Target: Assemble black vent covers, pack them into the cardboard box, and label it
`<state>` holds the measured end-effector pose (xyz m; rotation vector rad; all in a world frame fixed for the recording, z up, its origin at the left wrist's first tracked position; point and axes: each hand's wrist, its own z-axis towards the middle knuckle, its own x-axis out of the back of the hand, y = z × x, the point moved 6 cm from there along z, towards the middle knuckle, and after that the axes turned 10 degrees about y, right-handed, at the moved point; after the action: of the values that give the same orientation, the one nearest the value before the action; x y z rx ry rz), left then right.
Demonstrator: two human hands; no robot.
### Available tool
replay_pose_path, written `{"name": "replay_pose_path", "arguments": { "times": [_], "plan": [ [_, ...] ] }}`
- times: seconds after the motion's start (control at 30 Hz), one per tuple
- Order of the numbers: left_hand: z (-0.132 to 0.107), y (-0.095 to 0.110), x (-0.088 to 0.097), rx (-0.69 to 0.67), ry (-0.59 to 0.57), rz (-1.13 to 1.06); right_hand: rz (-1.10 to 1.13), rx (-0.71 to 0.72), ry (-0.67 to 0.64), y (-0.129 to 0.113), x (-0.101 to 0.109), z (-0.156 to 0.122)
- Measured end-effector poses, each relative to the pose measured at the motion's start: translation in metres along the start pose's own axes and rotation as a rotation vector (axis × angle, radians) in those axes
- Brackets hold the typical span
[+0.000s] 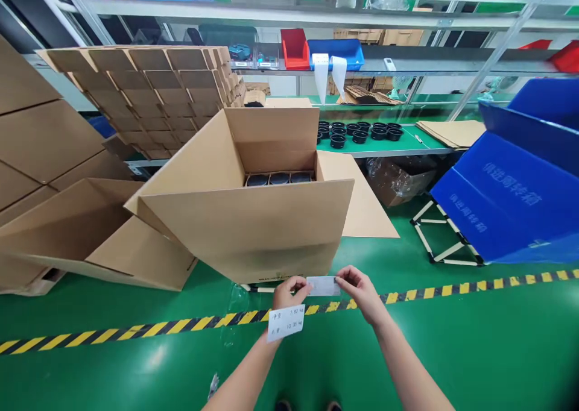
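Observation:
A small pale rectangular label [323, 286] is stretched between my two hands, in front of the open carton. My left hand [288, 293] pinches its left end. At its right end, my right hand [357, 287] grips the corner between thumb and finger. A white paper slip [286, 323] with handwritten weights in kg lies against my left wrist; how it stays there I cannot tell. Just beyond my hands stands the large cardboard carton [248, 227], flaps raised. Dark round items [279, 179] show in a row inside it.
Black round cups [360, 136] stand on the green bench behind the carton. Stacked cardboard boxes [149, 91] rise at the left, near another open carton [90, 236]. A blue corrugated box [511, 188] sits on a frame at the right. Striped tape [199, 323] crosses the floor.

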<state>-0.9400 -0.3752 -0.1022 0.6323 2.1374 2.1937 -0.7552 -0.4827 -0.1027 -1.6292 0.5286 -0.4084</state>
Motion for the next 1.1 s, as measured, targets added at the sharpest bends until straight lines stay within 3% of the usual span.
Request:
{"name": "replay_pose_path", "arguments": {
  "times": [0.17,0.33,0.57,0.73,0.87,1.1],
  "plan": [
    [0.024,-0.049,-0.024,-0.135,0.17,0.007,0.069,0.18,0.102,0.05,0.008,0.036],
    [0.052,-0.072,-0.031,-0.267,0.272,-0.034,0.111,0.414,0.201,0.061,0.007,0.065],
    [0.068,-0.062,-0.038,-0.51,0.361,-0.083,0.147,0.6,0.244,0.056,0.012,0.084],
    [0.059,-0.053,-0.041,-0.734,0.617,0.058,0.163,0.689,0.282,0.056,0.014,0.088],
    [0.056,-0.048,-0.044,-0.697,0.763,0.208,0.119,0.746,0.348,0.055,0.012,0.092],
    [0.057,-0.036,-0.048,-0.649,0.802,0.299,0.024,0.738,0.469,0.048,0.011,0.094]
  ]
}}
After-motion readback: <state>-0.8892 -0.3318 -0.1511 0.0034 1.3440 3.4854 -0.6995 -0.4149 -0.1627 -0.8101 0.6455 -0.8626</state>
